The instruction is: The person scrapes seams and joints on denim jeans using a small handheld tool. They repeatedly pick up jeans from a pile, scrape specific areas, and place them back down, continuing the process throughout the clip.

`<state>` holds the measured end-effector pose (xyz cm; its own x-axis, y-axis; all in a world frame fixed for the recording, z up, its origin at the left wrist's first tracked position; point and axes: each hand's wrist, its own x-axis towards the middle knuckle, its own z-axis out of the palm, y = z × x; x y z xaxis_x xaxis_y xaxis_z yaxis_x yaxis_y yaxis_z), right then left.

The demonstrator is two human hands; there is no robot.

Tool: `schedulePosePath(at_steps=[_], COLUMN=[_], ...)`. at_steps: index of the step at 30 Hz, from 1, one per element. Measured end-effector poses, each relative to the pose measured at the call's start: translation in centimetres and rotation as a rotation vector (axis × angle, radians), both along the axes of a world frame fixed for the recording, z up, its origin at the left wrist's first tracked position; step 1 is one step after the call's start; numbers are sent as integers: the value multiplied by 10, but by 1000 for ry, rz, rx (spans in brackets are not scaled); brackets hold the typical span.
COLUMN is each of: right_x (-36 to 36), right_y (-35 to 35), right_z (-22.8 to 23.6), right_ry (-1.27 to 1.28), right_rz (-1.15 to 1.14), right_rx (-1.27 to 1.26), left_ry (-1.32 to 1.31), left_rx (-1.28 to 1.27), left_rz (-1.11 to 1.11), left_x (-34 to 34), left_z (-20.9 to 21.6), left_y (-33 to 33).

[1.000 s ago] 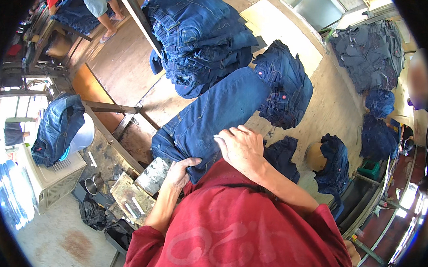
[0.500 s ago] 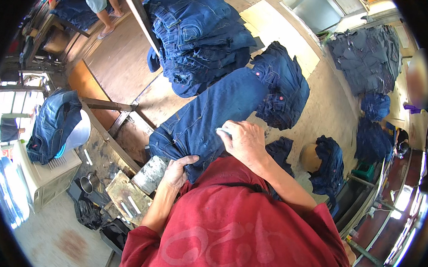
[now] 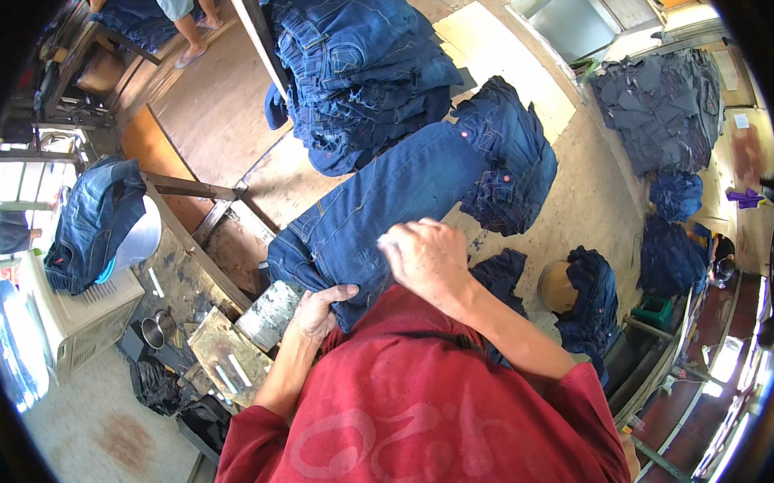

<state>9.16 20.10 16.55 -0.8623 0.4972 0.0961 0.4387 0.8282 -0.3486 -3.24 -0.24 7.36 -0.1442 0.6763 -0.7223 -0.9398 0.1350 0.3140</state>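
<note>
Only the head view here, so going off that. The blue jeans [image 3: 389, 190] run diagonally, with the near end at the left hand [image 3: 319, 312] and the rest stretching away up and to the right, past both sets of fingers. The left hand has that near edge pinched, thumb lying on top of the denim and the other fingers tucked mostly out of sight, so it's a narrow grip.

The right hand [image 3: 430, 254] is over the jeans' right-hand edge, fingers curled in and pointing left. Can't tell if anything's inside them, or if the tips actually touch the cloth. There's a paler, scuffed-looking patch of denim just left of those fingertips.

Around that: a smaller denim pile [image 3: 511, 161] sits beyond the right fingers and off to the right, right by the jeans' far end. The big denim stack [image 3: 360, 76] is straight out past the fingers. A paint-flecked block [image 3: 270, 314] is just left of the left fingers, and a metal cup [image 3: 159, 328] is well apart, further left.
</note>
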Motion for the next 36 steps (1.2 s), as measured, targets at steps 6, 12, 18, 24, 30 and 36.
schedulePosePath(at_steps=[6, 12, 18, 24, 30, 36], right_x=[-1, 0, 14, 59, 68, 70], right_y=[6, 17, 112, 180, 183, 210], right_z=[-4, -16, -51, -119, -174, -182], right_ry=[-43, -42, -53, 95, 259, 98], right_rz=[76, 266, -81, -87, 165, 262], right_rx=[-103, -241, -343, -315, -174, -45], left_ry=[4, 11, 7, 1417, 2046, 2172], left_rx=[-43, -79, -171, -1264, -660, -496], left_rz=[-43, 18, 52, 790, -309, -387], left_x=[-3, 4, -9, -4, 71, 66], left_z=[-3, -6, -14, 10, -29, -69], left_y=[-1, -4, -2, 31, 153, 162])
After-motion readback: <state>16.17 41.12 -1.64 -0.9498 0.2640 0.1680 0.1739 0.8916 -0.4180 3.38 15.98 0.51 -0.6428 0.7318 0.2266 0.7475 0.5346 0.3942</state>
